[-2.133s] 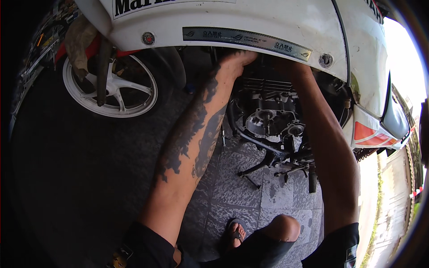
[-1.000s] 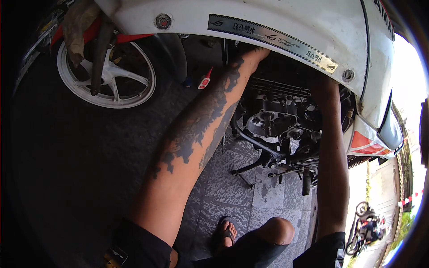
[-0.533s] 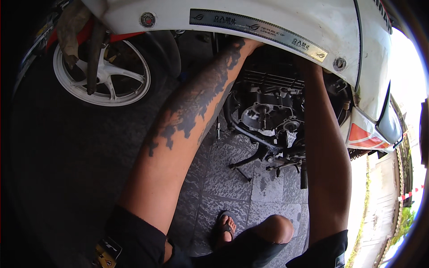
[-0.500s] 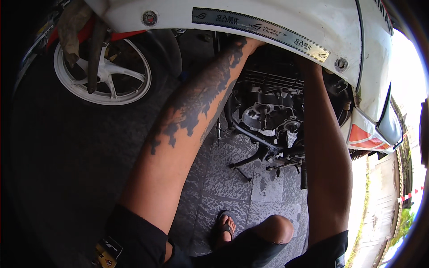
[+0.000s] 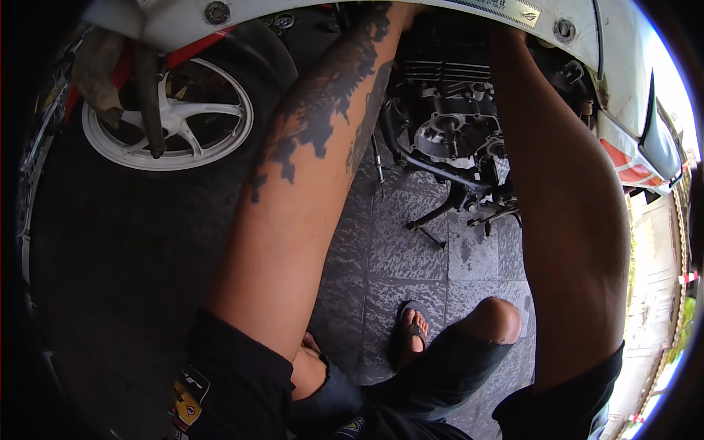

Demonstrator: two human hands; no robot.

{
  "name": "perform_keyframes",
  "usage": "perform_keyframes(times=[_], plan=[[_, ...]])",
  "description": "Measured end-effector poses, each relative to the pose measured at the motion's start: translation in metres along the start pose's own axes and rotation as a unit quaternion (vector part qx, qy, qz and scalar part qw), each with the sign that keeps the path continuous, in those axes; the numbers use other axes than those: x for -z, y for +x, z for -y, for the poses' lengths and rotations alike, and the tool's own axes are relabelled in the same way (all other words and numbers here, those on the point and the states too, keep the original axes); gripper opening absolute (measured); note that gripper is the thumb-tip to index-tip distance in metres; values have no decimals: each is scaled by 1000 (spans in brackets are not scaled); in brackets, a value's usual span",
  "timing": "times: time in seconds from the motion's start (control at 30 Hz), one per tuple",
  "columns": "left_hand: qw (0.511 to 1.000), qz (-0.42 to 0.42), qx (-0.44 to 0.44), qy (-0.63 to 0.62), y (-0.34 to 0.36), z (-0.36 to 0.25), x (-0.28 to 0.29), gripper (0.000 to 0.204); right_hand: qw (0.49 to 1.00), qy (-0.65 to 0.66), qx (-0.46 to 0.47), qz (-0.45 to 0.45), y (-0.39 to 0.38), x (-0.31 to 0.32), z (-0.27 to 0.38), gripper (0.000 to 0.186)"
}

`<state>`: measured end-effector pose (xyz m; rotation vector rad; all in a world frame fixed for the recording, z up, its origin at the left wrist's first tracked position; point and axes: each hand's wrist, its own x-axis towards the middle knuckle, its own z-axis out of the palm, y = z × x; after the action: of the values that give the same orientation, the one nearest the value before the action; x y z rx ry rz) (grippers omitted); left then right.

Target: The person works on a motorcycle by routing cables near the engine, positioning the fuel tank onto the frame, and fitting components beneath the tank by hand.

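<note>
Both my arms reach up under the white body panel (image 5: 323,9) of a motorcycle. Only the wrist end of my left hand (image 5: 408,15) shows below the panel's lower edge; its fingers are hidden. My right hand (image 5: 508,34) disappears behind the same edge, farther right, so what either one touches cannot be seen. Between and below my forearms sits the dark engine (image 5: 449,136), with a round opened housing and a shaft standing out of it. Cooling fins (image 5: 447,71) lie just above that housing, close to my right forearm.
At the left stands a white spoked wheel (image 5: 176,121) with a dark tyre. A kickstand (image 5: 433,220) reaches toward the grey tiled floor (image 5: 403,257). My sandalled foot (image 5: 415,326) and bent knee (image 5: 499,320) are below. An orange-and-white panel (image 5: 631,165) juts out at the right.
The view has tilted lower and shifted, so the panel, engine and wheel sit higher in the picture. Both hands stay under the panel.
</note>
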<state>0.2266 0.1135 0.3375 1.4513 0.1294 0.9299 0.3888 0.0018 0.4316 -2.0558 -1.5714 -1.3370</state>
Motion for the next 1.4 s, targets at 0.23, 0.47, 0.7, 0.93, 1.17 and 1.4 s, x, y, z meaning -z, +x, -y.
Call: perform_keyframes(times=[0.23, 0.47, 0.7, 0.93, 1.17, 1.4], plan=[[1000, 2, -1, 30, -14, 8, -4, 21, 1000, -13, -5, 6, -17, 0, 1, 32], [999, 3, -11, 38, -13, 5, -3, 20, 1000, -25, 0, 5, -15, 5, 1, 32], [999, 7, -20, 41, -11, 6, -5, 19, 999, -32, 0, 0, -13, 6, -1, 32], [999, 10, -25, 41, -9, 6, -6, 18, 999, -36, 3, -4, -14, 9, 0, 32], [999, 15, -24, 20, -3, 10, -12, 17, 999, -38, 13, -19, -17, 10, 3, 31], [547, 130, 133, -816, 13, 52, -21, 17, 993, -51, 66, -83, -28, 10, 1, 31]])
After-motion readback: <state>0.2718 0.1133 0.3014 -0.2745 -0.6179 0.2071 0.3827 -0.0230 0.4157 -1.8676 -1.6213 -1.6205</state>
